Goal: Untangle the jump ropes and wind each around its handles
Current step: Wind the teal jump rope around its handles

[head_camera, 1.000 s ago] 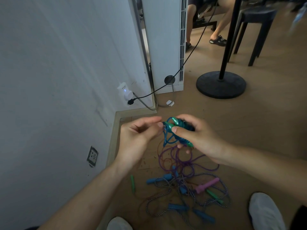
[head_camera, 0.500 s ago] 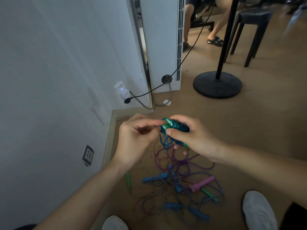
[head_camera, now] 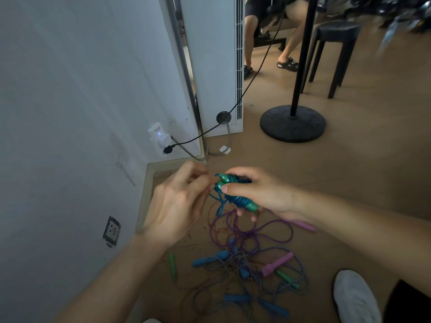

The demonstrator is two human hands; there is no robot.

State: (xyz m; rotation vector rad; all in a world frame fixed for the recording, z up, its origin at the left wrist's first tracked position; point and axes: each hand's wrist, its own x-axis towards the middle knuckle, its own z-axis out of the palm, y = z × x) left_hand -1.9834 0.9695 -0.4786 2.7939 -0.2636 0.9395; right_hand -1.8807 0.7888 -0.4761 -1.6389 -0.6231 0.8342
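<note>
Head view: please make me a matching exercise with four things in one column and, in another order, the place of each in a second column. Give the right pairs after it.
Things
1. teal handle pair
2. pink handle
3. black stool
4. white adapter

Places
A. on the wall
B. on the floor, among the tangled ropes
C. gripped by the right hand, wound with blue rope
D. standing beyond the round stand base

Pairs: 1-C, 2-B, 3-D, 4-A
</note>
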